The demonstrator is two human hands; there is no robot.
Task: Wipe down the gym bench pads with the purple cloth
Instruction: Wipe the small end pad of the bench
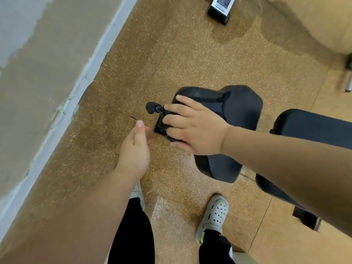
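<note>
While two pale perforated clogs [214, 213] stand on the speckled cork-brown floor [171, 54] at six o'clock, both bare forearms reach forward over them. At nine o'clock of the picture's centre, the left hand [136, 147] hovers above the floor with loosely curled fingers, thumb up, holding nothing. At the centre, the right hand [192, 126] lies palm down, fingers spread over a black metal bracket and a black round-knobbed pin [152, 108] at the edge of the gym bench pad [242, 109]; whether it grips them I cannot tell. That pad is matte black vinyl, rounded at the corners, with a stitched seam. A second long black pad [314, 124] lies at three o'clock. No purple cloth shows. At eleven o'clock runs a white baseboard [91, 71] under a patchy beige wall.
</note>
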